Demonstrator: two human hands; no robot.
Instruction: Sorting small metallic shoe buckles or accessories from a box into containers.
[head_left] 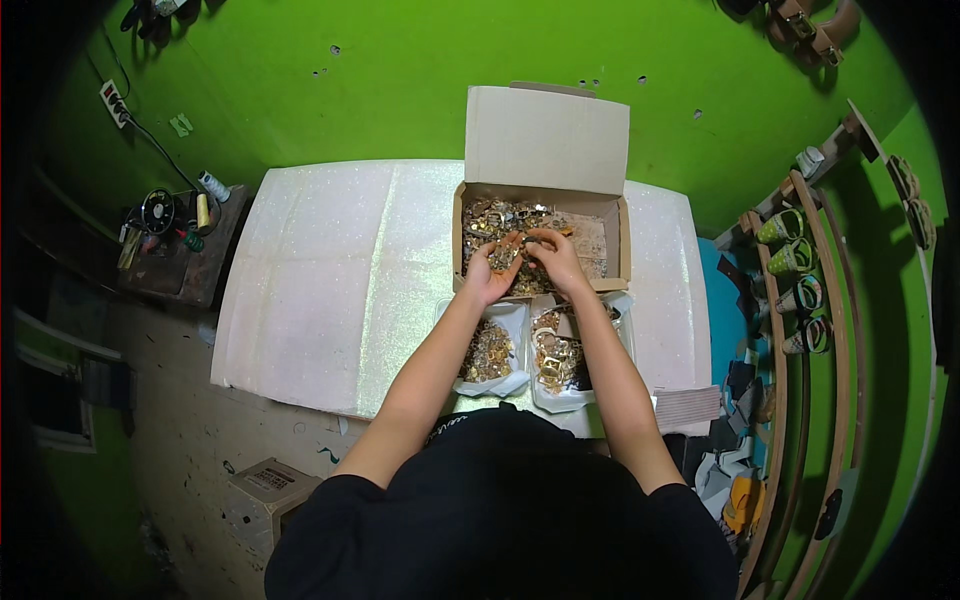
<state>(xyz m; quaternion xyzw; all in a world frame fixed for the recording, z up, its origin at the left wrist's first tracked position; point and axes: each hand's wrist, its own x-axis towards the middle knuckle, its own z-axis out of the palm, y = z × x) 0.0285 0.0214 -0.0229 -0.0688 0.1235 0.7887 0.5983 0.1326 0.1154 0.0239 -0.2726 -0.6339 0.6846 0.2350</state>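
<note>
My left hand is cupped palm up over an open cardboard box, with small metal pieces in its palm and fingers. Beside it, my right hand has its fingertips pinched together close to the left fingers. What the right fingertips hold is too small to make out. Gold and silver metal buckles and fittings fill the left side of the box. Part of its brown bottom shows at the right. My hands hide some of the pile.
In front of the box stand two lined trays, the left one and the right one, each with metal fittings. A pale sheet covers the table. Left is a sewing machine; right, a wooden rack with sandals. A carton sits below.
</note>
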